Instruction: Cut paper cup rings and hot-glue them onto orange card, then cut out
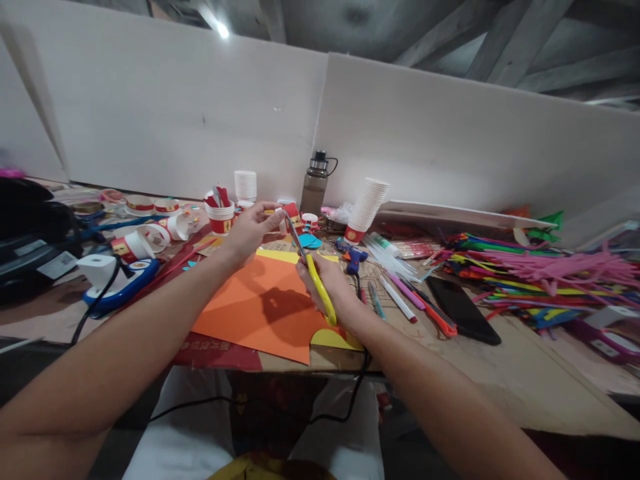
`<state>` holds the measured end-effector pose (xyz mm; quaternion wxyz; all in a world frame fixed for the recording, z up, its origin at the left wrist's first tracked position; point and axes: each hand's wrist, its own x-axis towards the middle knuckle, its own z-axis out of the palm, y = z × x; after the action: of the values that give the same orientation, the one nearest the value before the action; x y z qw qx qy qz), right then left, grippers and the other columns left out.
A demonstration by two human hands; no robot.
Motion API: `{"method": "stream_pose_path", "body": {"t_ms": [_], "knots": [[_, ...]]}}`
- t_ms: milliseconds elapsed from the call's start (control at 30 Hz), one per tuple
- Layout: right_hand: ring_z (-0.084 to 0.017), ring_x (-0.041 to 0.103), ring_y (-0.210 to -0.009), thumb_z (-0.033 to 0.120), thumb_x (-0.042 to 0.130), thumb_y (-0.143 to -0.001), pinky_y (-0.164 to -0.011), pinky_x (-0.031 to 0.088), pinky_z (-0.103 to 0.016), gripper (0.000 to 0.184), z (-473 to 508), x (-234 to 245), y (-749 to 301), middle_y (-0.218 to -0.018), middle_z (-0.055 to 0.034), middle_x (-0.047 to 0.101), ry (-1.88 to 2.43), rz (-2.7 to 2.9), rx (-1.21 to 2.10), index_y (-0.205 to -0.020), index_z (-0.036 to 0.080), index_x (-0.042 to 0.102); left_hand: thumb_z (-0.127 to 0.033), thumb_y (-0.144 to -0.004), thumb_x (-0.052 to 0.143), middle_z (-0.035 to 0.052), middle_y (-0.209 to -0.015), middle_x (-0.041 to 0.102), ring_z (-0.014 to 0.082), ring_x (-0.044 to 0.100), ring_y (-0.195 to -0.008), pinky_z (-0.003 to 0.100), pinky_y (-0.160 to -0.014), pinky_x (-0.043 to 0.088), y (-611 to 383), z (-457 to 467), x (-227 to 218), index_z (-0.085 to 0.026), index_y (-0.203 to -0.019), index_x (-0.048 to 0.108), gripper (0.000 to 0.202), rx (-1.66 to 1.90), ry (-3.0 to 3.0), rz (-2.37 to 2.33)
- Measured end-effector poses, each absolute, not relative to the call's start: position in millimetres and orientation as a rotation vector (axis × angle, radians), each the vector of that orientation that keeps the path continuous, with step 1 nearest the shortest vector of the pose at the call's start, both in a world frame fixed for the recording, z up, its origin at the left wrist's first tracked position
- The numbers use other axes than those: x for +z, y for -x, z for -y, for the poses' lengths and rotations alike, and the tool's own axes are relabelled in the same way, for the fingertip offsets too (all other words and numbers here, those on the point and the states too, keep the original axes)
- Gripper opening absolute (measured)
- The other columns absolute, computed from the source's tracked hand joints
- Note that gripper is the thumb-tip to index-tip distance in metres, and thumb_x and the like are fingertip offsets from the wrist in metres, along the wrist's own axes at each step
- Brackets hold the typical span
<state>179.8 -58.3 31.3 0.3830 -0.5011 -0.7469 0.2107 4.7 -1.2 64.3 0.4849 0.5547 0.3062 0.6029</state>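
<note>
Over the orange paper sheet [255, 303], my right hand [327, 283] grips scissors [320, 287] with yellow handles. The blades point up and away, toward the fingertips of my left hand [253, 230]. Those fingers are closed in a pinch on a small white piece [283, 221], which the blade tips meet or nearly meet. A red patterned paper cup part [292, 213] shows just behind; whether it joins the white piece I cannot tell. Yellow paper [337, 339] sticks out from under the orange sheet. Blue paper cutouts [309, 241] lie beyond the scissors.
At the back stand a bottle [315, 183] and stacked paper cups [367, 208]. A glue gun [353, 255], pens [399, 299], a box cutter [443, 320], a phone [463, 310] and pipe cleaners [545, 267] lie right. A power strip [123, 287] and cut cups [133, 247] are left.
</note>
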Motion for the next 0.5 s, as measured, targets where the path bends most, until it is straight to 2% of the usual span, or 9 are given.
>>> {"method": "stream_pose_path", "body": {"t_ms": [133,333,500], "knots": [[-0.011,0.044,-0.047,0.040,0.047,-0.086,-0.046,0.032,-0.022,0.020,57.9,31.2,-181.1,-0.053,0.0037,0.048,1.281,1.924,0.565,-0.078,0.022,0.052,-0.038,-0.072,0.078,0.0037,-0.081,0.069,0.0155,0.067,-0.076,0.038,-0.082,0.057,-7.5,-1.5,62.2,-0.014,-0.091,0.062,0.035,1.463,-1.280,-0.703],[-0.010,0.046,-0.047,0.040,0.052,-0.084,-0.046,0.032,-0.020,0.018,54.8,30.9,-182.2,-0.057,0.0039,0.051,1.314,1.915,0.640,-0.082,0.022,0.052,-0.035,-0.070,0.081,0.0034,-0.092,0.069,0.0142,0.067,-0.080,0.035,-0.081,0.057,-10.1,-5.3,57.7,-0.015,-0.092,0.063,0.035,1.526,-1.317,-0.715],[-0.010,0.045,-0.047,0.039,0.050,-0.085,-0.046,0.033,-0.020,0.018,56.9,33.1,-180.9,-0.056,0.0037,0.049,1.325,1.893,0.648,-0.080,0.022,0.052,-0.034,-0.068,0.082,0.0017,-0.086,0.068,0.0123,0.065,-0.073,0.035,-0.077,0.058,-9.6,-6.4,57.3,-0.015,-0.089,0.064,0.033,1.544,-1.339,-0.708]]}}
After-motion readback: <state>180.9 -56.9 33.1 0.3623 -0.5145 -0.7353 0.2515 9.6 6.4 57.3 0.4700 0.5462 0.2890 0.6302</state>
